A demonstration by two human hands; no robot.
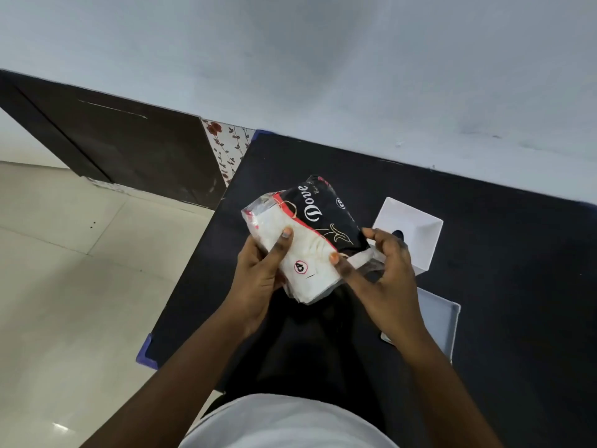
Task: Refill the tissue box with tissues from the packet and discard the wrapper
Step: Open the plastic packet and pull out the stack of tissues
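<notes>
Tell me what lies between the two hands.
In the head view, the tissue packet sits between the left hand and right hand, gripped by both.

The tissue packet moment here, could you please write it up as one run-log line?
stage: opening packet | left hand: holds tissue packet | right hand: pulls wrapper end | tissue box: on table, open, unfilled

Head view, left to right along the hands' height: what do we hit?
Pale floor tiles → left hand → tissue packet, held in both hands → right hand → white tissue box on the dark table.
</notes>
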